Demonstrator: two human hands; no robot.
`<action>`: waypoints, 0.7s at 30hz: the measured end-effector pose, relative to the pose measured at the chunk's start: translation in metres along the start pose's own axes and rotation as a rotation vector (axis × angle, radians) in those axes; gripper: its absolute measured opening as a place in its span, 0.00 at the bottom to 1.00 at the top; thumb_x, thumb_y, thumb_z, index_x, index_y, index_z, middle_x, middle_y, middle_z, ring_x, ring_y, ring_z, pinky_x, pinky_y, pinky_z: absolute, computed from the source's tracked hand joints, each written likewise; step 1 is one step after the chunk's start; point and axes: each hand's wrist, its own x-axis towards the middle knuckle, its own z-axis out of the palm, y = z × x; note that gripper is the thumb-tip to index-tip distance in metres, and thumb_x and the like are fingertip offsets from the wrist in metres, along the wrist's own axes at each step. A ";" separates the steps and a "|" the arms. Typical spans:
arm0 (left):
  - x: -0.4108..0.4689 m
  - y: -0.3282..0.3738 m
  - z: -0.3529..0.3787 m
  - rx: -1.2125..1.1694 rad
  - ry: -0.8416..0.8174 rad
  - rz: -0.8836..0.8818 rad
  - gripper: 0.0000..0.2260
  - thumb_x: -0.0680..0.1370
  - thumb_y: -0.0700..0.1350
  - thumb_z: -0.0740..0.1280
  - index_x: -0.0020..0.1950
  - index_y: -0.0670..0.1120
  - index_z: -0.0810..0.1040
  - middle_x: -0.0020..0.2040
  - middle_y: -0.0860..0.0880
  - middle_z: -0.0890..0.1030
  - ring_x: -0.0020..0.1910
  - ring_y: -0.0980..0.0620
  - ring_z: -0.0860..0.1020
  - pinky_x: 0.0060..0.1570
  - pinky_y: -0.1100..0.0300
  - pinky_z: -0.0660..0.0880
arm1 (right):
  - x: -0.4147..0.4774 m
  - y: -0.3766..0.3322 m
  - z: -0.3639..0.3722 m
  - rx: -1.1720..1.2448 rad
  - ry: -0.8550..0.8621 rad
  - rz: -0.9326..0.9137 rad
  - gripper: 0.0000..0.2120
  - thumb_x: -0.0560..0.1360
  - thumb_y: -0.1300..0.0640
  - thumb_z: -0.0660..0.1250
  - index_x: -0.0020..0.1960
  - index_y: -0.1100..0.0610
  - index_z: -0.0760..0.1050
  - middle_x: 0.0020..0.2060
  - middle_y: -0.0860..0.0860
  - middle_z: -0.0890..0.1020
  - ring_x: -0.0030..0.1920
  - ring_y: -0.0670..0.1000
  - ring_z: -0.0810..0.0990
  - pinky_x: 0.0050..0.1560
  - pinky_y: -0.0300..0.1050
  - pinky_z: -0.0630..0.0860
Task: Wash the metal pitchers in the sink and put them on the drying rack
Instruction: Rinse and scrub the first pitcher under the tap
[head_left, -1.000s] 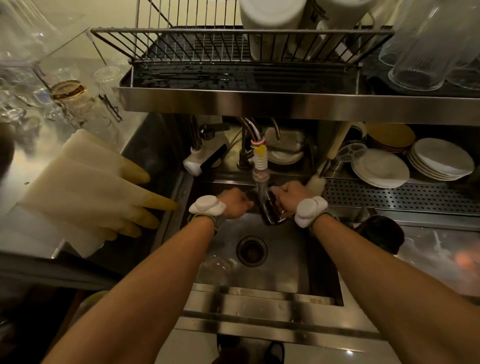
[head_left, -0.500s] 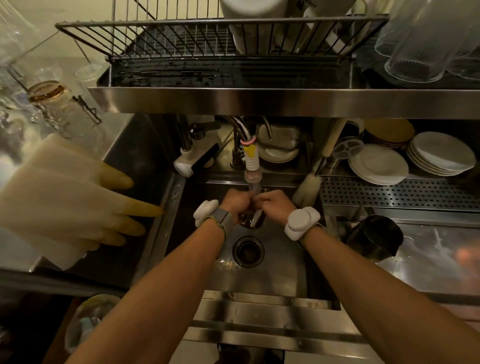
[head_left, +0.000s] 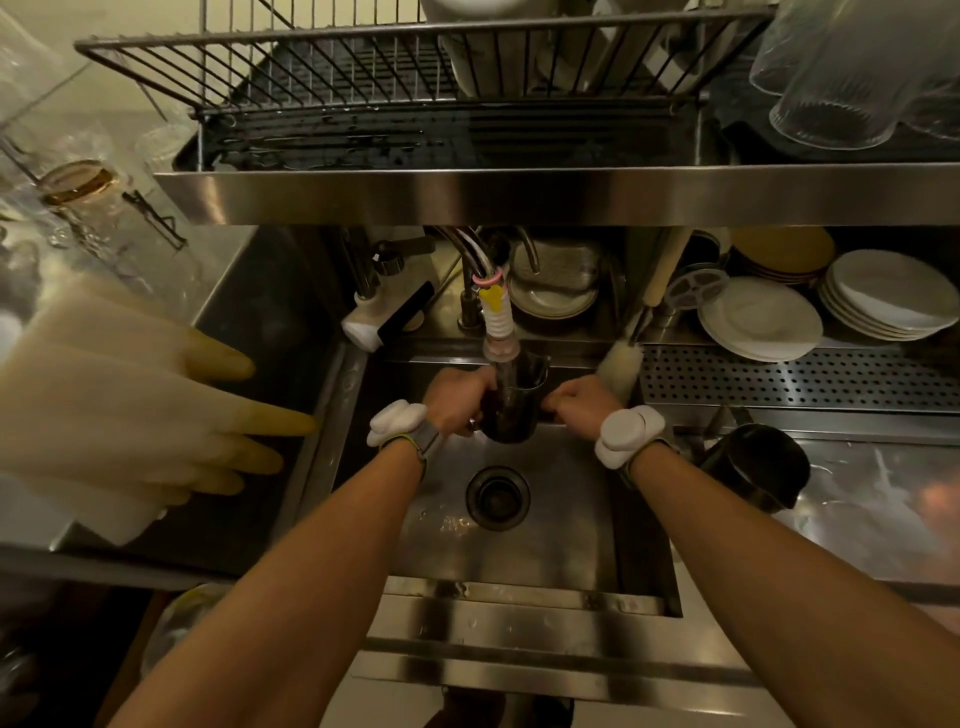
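A dark metal pitcher (head_left: 514, 410) is held upright in the sink (head_left: 561, 551), directly under the faucet nozzle (head_left: 500, 332), with water running into it. My left hand (head_left: 457, 402) grips its left side at the handle. My right hand (head_left: 579, 400) is just right of the pitcher with its fingers curled; whether they touch it is unclear. A second dark pitcher (head_left: 753, 467) stands on the wet counter to the right of the sink. The wire drying rack (head_left: 332, 73) sits on the steel shelf above the sink.
White containers (head_left: 483, 47) and upturned glasses (head_left: 836, 78) fill the rack's right side. Pale rubber gloves (head_left: 130, 410) lie on the left counter. Stacked plates (head_left: 758, 317) and a bottle brush (head_left: 618, 364) are behind the perforated drainboard (head_left: 805, 374). The drain (head_left: 497, 496) is below the pitcher.
The pitcher has been turned upright and raised under the nozzle. My right hand has come off it to the right, while my left hand keeps its grip.
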 end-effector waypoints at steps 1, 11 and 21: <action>0.000 -0.002 -0.004 0.017 0.014 -0.003 0.09 0.71 0.46 0.65 0.36 0.41 0.76 0.32 0.43 0.76 0.32 0.45 0.76 0.31 0.59 0.73 | 0.000 0.001 0.001 -0.007 -0.003 -0.001 0.07 0.75 0.61 0.65 0.44 0.62 0.80 0.35 0.52 0.78 0.36 0.49 0.75 0.36 0.40 0.69; 0.005 -0.019 -0.012 0.055 0.036 0.163 0.18 0.72 0.46 0.64 0.21 0.47 0.71 0.24 0.46 0.71 0.29 0.48 0.69 0.36 0.55 0.67 | 0.002 0.009 0.000 -0.053 -0.020 -0.002 0.09 0.75 0.60 0.65 0.37 0.52 0.77 0.30 0.43 0.75 0.31 0.42 0.72 0.24 0.25 0.67; 0.006 -0.022 -0.007 0.152 -0.026 0.306 0.18 0.74 0.46 0.64 0.24 0.46 0.70 0.27 0.44 0.72 0.30 0.49 0.69 0.37 0.55 0.66 | 0.004 0.019 0.002 -0.084 -0.006 -0.014 0.08 0.76 0.61 0.64 0.47 0.58 0.81 0.31 0.45 0.75 0.31 0.41 0.71 0.31 0.33 0.67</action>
